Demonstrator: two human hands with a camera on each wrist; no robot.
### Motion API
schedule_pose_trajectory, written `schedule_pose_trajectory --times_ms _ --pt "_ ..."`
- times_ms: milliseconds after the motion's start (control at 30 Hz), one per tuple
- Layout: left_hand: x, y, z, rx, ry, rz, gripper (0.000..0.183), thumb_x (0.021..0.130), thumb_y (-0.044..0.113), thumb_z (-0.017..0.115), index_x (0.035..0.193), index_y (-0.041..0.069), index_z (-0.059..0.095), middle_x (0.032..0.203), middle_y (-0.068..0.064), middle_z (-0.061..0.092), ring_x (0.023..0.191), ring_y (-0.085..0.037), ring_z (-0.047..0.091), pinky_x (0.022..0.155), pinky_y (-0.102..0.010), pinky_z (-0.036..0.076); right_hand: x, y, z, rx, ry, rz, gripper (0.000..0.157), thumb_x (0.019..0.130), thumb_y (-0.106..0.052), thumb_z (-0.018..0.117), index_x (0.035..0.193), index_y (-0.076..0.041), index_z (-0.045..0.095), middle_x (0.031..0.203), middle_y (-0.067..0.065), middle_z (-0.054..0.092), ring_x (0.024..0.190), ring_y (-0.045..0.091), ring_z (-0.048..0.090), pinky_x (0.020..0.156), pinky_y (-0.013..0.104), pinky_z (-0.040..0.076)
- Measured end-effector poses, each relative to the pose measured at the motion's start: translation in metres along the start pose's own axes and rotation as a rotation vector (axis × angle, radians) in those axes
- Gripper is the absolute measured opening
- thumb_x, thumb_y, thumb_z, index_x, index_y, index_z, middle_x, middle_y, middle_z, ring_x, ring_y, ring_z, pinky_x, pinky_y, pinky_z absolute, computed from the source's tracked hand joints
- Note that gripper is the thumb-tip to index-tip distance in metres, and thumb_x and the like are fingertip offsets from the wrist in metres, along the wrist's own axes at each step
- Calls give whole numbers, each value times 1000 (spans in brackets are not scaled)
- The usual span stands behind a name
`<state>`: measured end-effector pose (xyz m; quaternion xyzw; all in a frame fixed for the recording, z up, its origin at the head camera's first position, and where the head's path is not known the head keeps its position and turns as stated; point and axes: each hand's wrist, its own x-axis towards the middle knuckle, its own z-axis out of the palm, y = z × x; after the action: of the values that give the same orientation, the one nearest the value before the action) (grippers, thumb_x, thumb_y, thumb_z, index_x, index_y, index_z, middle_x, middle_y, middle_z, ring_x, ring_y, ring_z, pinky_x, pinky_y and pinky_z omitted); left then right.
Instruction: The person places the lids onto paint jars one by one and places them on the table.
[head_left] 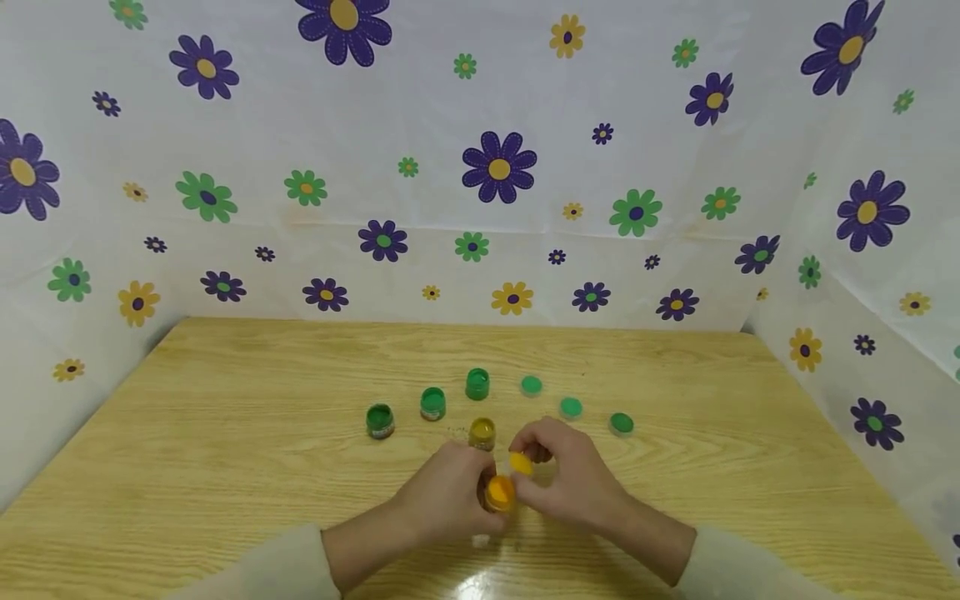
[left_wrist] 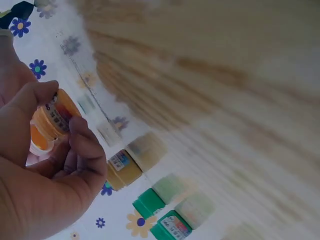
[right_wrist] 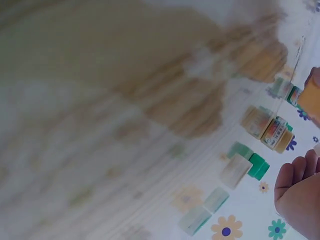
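Note:
My left hand [head_left: 450, 487] grips a small orange paint jar [head_left: 500, 493], thumb and fingers curled round its sides. In the left wrist view the jar [left_wrist: 61, 111] is tilted and shows a printed label. Close at its right, my right hand [head_left: 576, 482] pinches a round yellow-orange lid [head_left: 521, 463] between thumb and fingers, apart from the jar's mouth. Just beyond the hands stands a mustard-yellow paint jar [head_left: 482, 433]. The right wrist view catches only part of the right hand [right_wrist: 299, 187] at its edge.
Three uncapped green paint jars [head_left: 432, 403] stand in a slanting row at the back left. Three green lids [head_left: 571, 407] lie in another slanting row at the right. The wooden table [head_left: 262, 392] meets a flowered cloth [head_left: 420, 100] behind and at the sides.

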<state>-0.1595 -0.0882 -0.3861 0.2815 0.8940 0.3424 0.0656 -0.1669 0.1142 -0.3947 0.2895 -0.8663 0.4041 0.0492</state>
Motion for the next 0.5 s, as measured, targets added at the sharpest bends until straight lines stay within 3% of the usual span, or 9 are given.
schedule_pose_trajectory --times_ms 200,500 --pt "0 -1 -1 38 18 -39 22 69 17 84 77 10 64 69 8 60 59 -2 51 55 -17 47 0 -2 4 -1 -21 -45 23 77 -14 72 99 -18 66 94 -11 60 85 5 55 80 32 54" --pt "-1 -3 5 94 19 39 22 70 16 82 76 11 61 69 8 55 60 -1 47 54 -17 44 -1 0 2 -40 27 -128 37 73 -13 75 108 -9 63 100 -7 60 90 13 57 81 33 55"
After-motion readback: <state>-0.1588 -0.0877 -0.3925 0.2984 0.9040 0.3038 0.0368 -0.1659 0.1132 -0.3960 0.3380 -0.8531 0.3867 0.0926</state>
